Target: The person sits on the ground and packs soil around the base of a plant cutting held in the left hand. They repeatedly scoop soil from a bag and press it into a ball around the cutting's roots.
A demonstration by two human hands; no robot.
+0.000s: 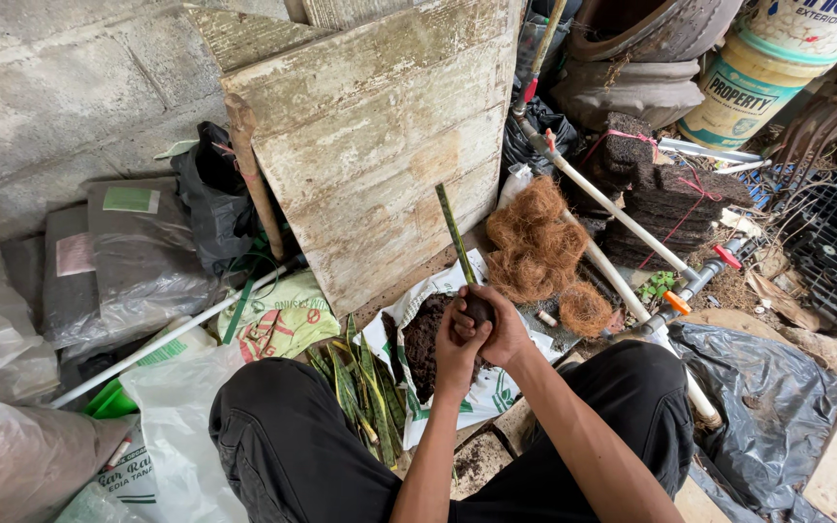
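Our left hand (457, 351) and right hand (498, 329) — both pressed together around dark soil clump at base of upright leaf cutting (455, 232). Just beneath: open soil bag (418, 339), more leaf cuttings (356, 383) beside it. Beyond — coconut fibre (538, 242), white pipe (622, 218), leaning board (370, 145).

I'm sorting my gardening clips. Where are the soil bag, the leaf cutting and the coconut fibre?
soil bag (418, 341): head view, on the dark soil inside.
leaf cutting (454, 232): head view, mid-blade.
coconut fibre (538, 237): head view, middle of the clump.
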